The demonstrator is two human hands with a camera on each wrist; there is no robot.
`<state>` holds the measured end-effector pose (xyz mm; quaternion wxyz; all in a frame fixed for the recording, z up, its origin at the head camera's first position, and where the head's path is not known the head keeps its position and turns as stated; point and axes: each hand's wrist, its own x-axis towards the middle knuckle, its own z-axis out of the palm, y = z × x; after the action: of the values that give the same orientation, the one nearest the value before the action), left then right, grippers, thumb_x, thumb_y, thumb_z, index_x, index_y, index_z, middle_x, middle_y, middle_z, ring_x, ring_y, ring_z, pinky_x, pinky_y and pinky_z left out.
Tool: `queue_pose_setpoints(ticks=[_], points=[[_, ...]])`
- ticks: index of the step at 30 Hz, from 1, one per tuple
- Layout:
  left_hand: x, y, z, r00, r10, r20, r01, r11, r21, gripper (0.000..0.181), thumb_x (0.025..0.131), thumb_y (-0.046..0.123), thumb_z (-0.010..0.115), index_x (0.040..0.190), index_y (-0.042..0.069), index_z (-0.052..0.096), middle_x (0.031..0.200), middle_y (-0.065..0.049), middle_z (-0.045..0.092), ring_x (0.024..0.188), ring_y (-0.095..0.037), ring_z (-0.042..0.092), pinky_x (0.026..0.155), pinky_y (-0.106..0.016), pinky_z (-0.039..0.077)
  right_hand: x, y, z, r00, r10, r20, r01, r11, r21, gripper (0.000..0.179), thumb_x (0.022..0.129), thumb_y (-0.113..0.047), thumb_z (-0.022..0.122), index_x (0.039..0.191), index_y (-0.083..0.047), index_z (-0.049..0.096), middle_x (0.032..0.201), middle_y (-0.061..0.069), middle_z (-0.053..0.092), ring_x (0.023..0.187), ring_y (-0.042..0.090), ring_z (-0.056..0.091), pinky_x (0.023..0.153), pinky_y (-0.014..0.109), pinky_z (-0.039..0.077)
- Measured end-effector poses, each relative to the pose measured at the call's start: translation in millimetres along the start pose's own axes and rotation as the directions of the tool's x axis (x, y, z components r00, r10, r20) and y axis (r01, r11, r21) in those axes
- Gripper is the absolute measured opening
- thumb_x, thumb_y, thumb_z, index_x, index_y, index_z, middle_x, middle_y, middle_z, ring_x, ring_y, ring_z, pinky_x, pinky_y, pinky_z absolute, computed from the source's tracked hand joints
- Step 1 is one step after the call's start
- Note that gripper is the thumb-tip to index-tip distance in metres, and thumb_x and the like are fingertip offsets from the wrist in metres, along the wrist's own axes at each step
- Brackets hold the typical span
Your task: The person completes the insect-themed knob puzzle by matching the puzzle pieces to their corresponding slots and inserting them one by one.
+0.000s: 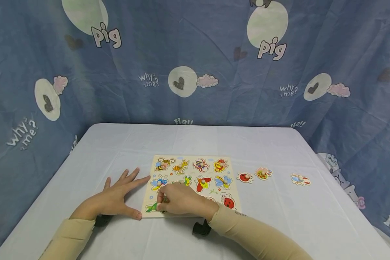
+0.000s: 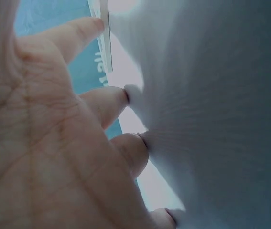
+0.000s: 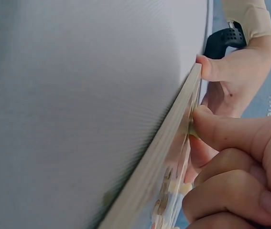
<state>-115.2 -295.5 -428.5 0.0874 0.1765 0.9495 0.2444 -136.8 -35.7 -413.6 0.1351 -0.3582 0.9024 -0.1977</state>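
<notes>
A wooden insect puzzle board (image 1: 235, 192) lies flat on the white table, bearing several colourful pieces with knobs. My left hand (image 1: 115, 198) is spread beside its left side, index fingertip and thumb at the board's edge; in the left wrist view the straight fingers (image 2: 104, 106) touch the cloth. Over the lower left of the board, my right hand (image 1: 185, 198) pinches a small puzzle piece's knob (image 3: 193, 128) between thumb and fingers. Most of that piece is hidden by the hand. A green insect piece (image 1: 151, 207) shows just left of the right fingertips.
Right of the board lie a ladybird piece (image 1: 245, 177), a round patterned insect piece (image 1: 263, 173) and, farther off, a blue-and-red winged piece (image 1: 300, 179). A blue printed curtain (image 1: 198, 47) hangs behind the white table (image 1: 266, 144).
</notes>
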Motion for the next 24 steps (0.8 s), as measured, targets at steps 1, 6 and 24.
queue_pose_setpoints(ticks=[1,6,24], points=[[0.0,-0.5,0.5,1.0,-0.001,0.0,0.001,1.0,0.003,0.12,0.061,0.065,0.096,0.165,0.032,0.044,0.179,-0.026,0.016,0.16,-0.066,0.003,0.107,-0.097,-0.006,-0.1,0.2,0.1,1.0,-0.003,-0.001,0.003,1.0,-0.002,0.014,0.099,-0.034,0.079,0.09,-0.028,0.071,0.061,-0.013,0.05,0.064,0.003,0.045,0.089,0.025,0.042],[0.3,-1.6,1.8,1.0,-0.002,-0.005,0.002,1.0,0.014,0.121,0.06,0.066,0.096,0.164,0.033,0.045,0.178,-0.026,0.017,0.16,-0.066,0.005,0.107,-0.097,-0.005,-0.2,1.0,0.8,1.0,-0.015,-0.011,0.015,1.0,-0.012,0.014,0.099,-0.034,0.08,0.09,-0.028,0.071,0.06,-0.013,0.049,0.062,0.002,0.044,0.088,0.027,0.044],[0.0,-2.7,1.6,1.0,-0.02,-0.002,0.02,0.999,0.026,0.122,0.059,0.065,0.097,0.165,0.034,0.044,0.179,-0.026,0.016,0.16,-0.065,0.005,0.108,-0.096,-0.005,-22.1,25.0,-8.3,1.0,-0.005,-0.022,0.01,0.976,0.218,0.01,0.1,-0.028,0.078,0.092,-0.025,0.073,0.058,-0.012,0.048,0.049,0.001,0.04,0.049,0.017,0.031]])
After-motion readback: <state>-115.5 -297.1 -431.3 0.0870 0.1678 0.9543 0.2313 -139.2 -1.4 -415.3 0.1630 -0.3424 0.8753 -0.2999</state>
